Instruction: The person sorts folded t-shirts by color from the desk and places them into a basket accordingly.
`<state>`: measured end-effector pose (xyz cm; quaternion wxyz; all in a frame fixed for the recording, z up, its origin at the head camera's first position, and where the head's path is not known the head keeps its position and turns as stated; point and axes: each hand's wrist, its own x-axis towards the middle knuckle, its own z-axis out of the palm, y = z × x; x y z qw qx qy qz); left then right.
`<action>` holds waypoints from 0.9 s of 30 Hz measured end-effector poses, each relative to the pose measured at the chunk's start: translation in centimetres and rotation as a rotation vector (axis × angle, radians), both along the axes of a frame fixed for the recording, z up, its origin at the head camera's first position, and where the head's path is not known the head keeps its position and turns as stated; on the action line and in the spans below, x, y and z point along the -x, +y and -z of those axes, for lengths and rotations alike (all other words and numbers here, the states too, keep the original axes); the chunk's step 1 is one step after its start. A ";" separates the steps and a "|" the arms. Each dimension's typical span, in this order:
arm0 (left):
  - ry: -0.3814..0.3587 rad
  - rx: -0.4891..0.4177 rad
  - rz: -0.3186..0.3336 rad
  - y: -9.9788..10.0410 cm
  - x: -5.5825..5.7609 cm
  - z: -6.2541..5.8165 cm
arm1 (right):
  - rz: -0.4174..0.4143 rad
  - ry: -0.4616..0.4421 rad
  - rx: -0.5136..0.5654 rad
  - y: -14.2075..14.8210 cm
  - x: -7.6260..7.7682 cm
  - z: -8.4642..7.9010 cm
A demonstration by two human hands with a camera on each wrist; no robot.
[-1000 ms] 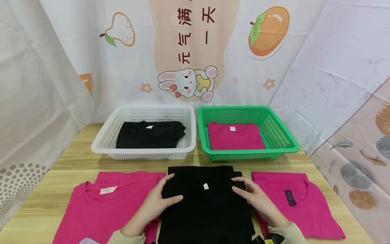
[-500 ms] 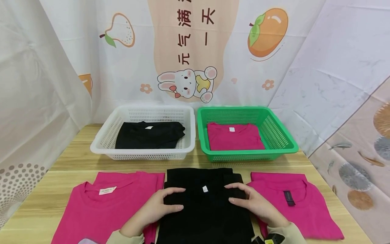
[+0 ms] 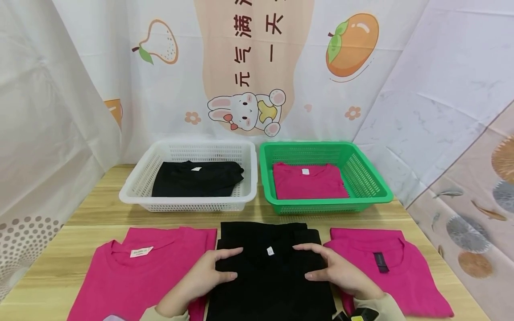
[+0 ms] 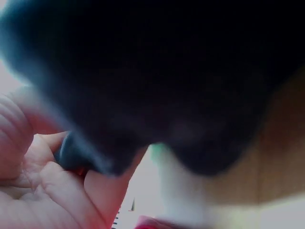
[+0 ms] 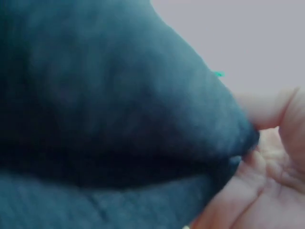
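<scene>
Front and centre in the head view, a folded black T-shirt (image 3: 273,285) with a small white neck label lies on the table. My left hand (image 3: 205,274) holds its left edge, thumb and index finger on top and the other fingers out of sight beneath. On the opposite edge my right hand (image 3: 339,272) grips the cloth the same way. Blurred black fabric (image 4: 157,86) fills much of the left wrist view, its folds reaching into the palm. In the right wrist view the shirt's edge (image 5: 209,129) runs in between thumb and fingers.
Folded pink T-shirts lie at the left (image 3: 140,267) and right (image 3: 397,272) of the wooden table (image 3: 100,205). Behind them stand a white basket (image 3: 192,207) with black clothing (image 3: 196,180) and a green basket (image 3: 329,207) with a pink shirt (image 3: 309,183). A printed curtain hangs behind.
Both hands have drawn back towards the body, their index fingers sliding down from the shirt's upper part and further inward. The black shirt's collar area has bunched slightly; the baskets and pink shirts stay put.
</scene>
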<state>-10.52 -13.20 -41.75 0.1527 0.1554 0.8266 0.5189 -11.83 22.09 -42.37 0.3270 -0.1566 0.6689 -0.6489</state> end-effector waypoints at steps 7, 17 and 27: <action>0.008 0.023 -0.021 -0.2 -0.3 -1.2 | 0.007 0.175 -0.147 -0.3 -0.2 -1.2; 0.054 0.049 -0.056 -1.0 -0.9 -3.2 | 0.008 0.307 -0.213 -1.1 -0.7 -3.3; 0.035 0.059 -0.128 -1.6 -1.2 -5.1 | 0.083 0.330 -0.267 -1.9 -0.5 -4.7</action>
